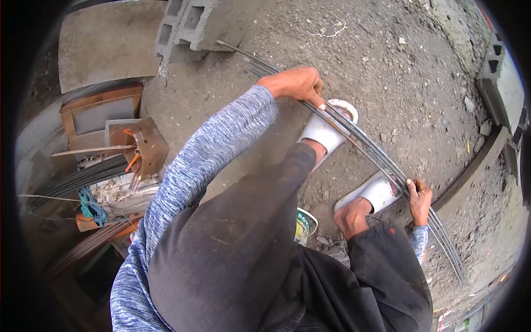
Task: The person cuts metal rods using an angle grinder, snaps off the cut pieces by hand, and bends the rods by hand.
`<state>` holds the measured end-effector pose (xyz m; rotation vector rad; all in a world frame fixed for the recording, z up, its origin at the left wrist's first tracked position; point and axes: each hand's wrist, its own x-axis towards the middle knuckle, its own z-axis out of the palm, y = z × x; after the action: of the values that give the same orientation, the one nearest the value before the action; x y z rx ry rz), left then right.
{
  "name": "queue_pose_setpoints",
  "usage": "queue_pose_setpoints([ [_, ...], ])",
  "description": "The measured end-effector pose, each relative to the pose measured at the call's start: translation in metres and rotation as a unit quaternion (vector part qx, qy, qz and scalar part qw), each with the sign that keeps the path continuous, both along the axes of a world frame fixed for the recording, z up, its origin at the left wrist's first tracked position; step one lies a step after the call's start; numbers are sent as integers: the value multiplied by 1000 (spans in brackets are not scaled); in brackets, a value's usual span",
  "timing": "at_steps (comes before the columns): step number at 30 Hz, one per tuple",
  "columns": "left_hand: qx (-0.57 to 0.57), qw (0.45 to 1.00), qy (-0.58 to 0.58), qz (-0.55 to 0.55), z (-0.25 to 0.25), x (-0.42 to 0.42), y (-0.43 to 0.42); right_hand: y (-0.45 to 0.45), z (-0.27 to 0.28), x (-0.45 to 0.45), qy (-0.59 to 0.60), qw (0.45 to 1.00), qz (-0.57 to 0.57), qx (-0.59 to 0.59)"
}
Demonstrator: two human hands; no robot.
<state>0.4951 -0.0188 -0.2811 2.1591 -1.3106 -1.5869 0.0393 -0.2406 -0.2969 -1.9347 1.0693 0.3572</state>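
Note:
A bundle of thin steel rods (441, 235) crosses in front of me from upper left to lower right, over my white slide sandals. My left hand (297, 87) is closed around the bundle near its upper part, with the thumb pressed along the rods. Farther down, my right hand (420, 201) grips the same bundle, fingers wrapped over it. One rod bows slightly away from the others between the hands. Both rod ends stick out beyond my grip.
Hollow concrete blocks (194, 21) stand at the upper left beside a wooden board (108, 44). Another block (500, 77) is at the right edge. Wood scraps, more rods (88, 174) and an orange-handled tool (132, 161) lie left. A small tub (303, 224) sits between my legs.

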Motion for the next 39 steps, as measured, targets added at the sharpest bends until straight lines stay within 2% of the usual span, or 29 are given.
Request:
queue_pose_setpoints([
  [2,20,999,-25,-22,8,-7,-9,1,3,5,10,1000,-5,-3],
  [5,-18,998,-20,-55,2,-11,-10,-10,0,-3,-25,999,24,33],
  [8,15,998,-21,-64,1,-9,-15,-38,0,-22,66,993,72,71],
  [12,21,998,-18,-64,-1,-9,-13,-45,10,-21,104,984,9,144],
  [15,32,997,-3,-63,-3,-6,-14,-47,9,-15,109,984,38,134],
  [23,53,996,41,-58,-17,10,-9,-46,-3,-15,89,983,29,157],
  [33,79,994,-1,-73,-6,40,3,-27,6,27,98,985,45,137],
  [39,106,991,-45,-67,5,54,7,-12,3,40,47,988,18,146],
])
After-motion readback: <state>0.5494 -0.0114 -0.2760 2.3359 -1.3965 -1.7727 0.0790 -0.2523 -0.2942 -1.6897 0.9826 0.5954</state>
